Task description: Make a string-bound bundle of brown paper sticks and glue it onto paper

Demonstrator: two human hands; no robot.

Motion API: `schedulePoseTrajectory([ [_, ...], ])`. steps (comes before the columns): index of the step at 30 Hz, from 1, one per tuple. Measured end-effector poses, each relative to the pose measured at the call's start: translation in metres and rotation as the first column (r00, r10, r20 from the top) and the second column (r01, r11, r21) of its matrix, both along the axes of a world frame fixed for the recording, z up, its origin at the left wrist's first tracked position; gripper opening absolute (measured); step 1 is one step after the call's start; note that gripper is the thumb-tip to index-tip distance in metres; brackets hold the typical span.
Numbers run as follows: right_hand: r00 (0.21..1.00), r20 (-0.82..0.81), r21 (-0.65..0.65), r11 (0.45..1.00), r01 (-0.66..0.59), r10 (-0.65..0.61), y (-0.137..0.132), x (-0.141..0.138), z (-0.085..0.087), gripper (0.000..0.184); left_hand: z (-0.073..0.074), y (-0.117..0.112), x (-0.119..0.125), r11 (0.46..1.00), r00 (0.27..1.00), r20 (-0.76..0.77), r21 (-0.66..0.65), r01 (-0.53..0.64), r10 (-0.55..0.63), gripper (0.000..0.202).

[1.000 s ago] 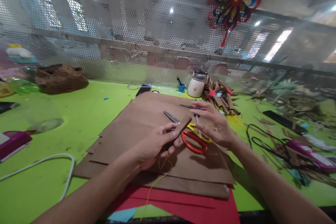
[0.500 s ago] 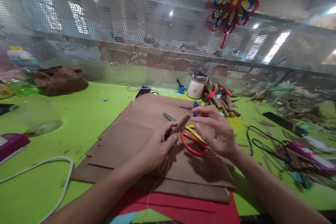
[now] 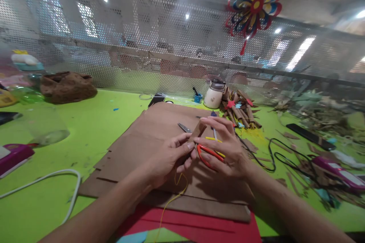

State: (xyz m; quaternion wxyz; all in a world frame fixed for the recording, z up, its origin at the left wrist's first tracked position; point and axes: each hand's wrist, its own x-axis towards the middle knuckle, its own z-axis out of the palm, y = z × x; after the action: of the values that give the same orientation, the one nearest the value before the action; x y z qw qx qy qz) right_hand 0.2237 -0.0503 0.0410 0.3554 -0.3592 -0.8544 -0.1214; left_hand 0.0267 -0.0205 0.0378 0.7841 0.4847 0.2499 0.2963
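Note:
A small rolled piece of brown paper (image 3: 197, 130) is pinched between the thumb and fingers of my left hand (image 3: 168, 155). A loose yellow thread (image 3: 174, 197) trails down below that hand. My right hand (image 3: 225, 144) is bent around the roll's upper end, its fingertips on it; whether thread is between them I cannot tell. Beneath my hands lies a stack of brown paper sheets (image 3: 142, 133). Scissors with red and yellow handles (image 3: 209, 152) rest on it, partly hidden behind my right hand. A metal blade (image 3: 184, 127) shows beside the roll.
A white jar (image 3: 213, 97) and a bundle of brown paper rolls (image 3: 239, 110) stand at the back. To the right are a black cable (image 3: 275, 159), a phone (image 3: 309, 136) and paper scraps. A brown cloth bag (image 3: 68, 87) and white cable (image 3: 76, 182) are left; red paper (image 3: 182, 226) is in front.
My right hand has moved left and down, and its fingertips now reach the top of the paper roll. My left fingers have shifted on the roll, which stands more upright.

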Motion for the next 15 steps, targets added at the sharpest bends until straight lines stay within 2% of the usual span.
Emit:
schedulePoseTrajectory([
  [5,1.000,0.003,-0.009,1.000,-0.016,0.016,-0.0007,-0.0007,0.0004,0.033,-0.0022,0.0012,0.0000,1.000,1.000,0.030,0.027,0.007,-0.008,0.018],
  [15,0.989,-0.148,-0.046,0.998,-0.032,0.025,0.0023,0.0016,-0.0022,0.036,-0.0009,0.0010,-0.0001,0.998,1.000,-0.006,-0.065,-0.004,0.003,0.018],
])
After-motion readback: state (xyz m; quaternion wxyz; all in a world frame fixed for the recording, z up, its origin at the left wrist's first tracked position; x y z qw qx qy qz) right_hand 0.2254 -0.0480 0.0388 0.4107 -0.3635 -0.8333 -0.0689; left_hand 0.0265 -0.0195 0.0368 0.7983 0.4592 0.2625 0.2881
